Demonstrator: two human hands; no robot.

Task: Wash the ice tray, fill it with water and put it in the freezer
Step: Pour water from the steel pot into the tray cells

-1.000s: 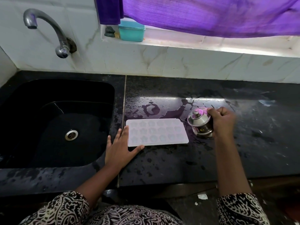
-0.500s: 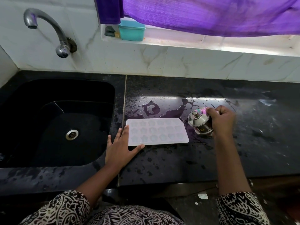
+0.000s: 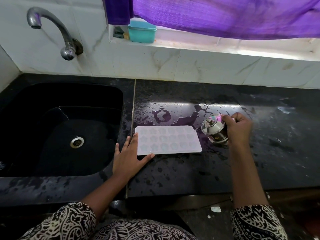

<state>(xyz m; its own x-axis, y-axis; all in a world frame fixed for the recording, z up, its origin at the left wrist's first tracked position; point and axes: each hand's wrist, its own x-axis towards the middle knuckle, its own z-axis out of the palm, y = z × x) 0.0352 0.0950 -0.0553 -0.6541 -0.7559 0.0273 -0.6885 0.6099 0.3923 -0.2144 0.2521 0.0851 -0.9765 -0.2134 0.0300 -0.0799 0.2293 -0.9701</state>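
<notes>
Beside the sink (image 3: 52, 94), on the wet black surface (image 3: 190, 170), the tray (image 3: 168, 140) is lying flat with its cells facing up. The left hand (image 3: 129, 157) is resting spread on the surface, its fingers lying along the tray's left end and its thumb running along the near edge, probably bracing the tray so it does not slide on the wet stone. The right hand (image 3: 238, 129) is gripping a small steel pot (image 3: 213, 127) just beside the tray's right end, fingers curled round its body, and is tipping it toward the tray. That lean is suggesting a pour into the cells, so filling seems to be the step in hand. The pot's lid is sitting on, hiding what it holds, and no stream is showing clearly. Whether the cells are holding water is too faint to tell. Puddles are lying behind the tray.
</notes>
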